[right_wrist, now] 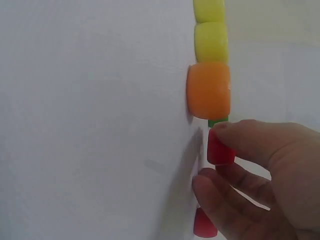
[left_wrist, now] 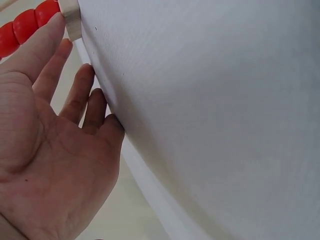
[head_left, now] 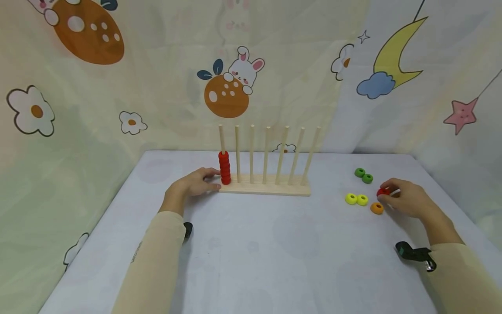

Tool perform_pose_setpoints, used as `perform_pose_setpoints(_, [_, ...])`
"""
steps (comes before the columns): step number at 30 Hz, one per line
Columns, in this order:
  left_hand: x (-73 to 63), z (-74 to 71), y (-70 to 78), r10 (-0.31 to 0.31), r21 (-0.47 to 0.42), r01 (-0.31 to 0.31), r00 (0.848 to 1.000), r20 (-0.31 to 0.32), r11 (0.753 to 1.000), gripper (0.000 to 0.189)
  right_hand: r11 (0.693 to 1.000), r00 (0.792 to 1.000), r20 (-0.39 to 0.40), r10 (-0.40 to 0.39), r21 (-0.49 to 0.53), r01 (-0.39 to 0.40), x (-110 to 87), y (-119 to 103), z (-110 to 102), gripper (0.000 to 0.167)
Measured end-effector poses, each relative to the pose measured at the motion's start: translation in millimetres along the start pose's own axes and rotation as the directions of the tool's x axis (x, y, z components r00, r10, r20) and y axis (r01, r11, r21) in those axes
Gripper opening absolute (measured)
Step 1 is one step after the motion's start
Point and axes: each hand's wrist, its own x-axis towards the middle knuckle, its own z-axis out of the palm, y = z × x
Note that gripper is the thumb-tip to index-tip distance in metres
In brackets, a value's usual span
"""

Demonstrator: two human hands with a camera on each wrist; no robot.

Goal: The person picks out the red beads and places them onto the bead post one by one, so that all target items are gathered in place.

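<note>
A wooden rack (head_left: pixel 264 188) with several upright pegs stands on the table, red beads (head_left: pixel 225 168) stacked on its leftmost peg. At the left end of its base rests my left hand (head_left: pixel 196 181), the thumb and fingertips touching the wood and the fingers loosely extended. My right hand (head_left: pixel 408 198) pinches a red bead (right_wrist: pixel 220 147) between thumb and fingers. Another red bead (right_wrist: pixel 205 223) lies beyond those fingers in the right wrist view. Near this hand are an orange bead (head_left: pixel 377 208), two yellow beads (head_left: pixel 356 199) and two green beads (head_left: pixel 363 175).
A white cloth covers the table (head_left: pixel 266 253). Behind it hangs a patterned curtain (head_left: pixel 168 78) with cartoon figures. Dark wrist devices show at the left cuff (head_left: pixel 188 230) and the right cuff (head_left: pixel 415 254).
</note>
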Motion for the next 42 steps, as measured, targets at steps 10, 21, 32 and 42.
perform_pose_setpoints(10, [-0.8, 0.7, -0.1, 0.010, -0.008, -0.010, 1.000, -0.006, 1.000, 0.060, 0.999, 0.998, -0.055, 0.027, 0.027, -0.025, -4.6, -5.7, -0.2, 0.049])
perform_pose_setpoints(21, [-0.7, 1.5, -0.3, 0.009, -0.002, -0.009, 1.000, -0.004, 1.000, 0.060, 0.993, 0.973, -0.204, -0.108, 0.031, 0.116, -7.5, -24.2, -3.7, 0.033])
perform_pose_setpoints(32, [0.3, 1.4, -0.8, 0.006, -0.004, -0.006, 1.000, -0.003, 1.000, 0.060, 0.985, 0.942, -0.305, -0.138, 0.056, 0.162, -12.0, -39.0, -0.9, 0.038])
perform_pose_setpoints(42, [-1.1, 0.2, -0.7, 0.009, 0.007, -0.009, 1.000, -0.003, 1.000, 0.059, 0.967, 0.918, -0.359, -0.168, 0.121, 0.224, -10.2, -58.3, -10.5, 0.034])
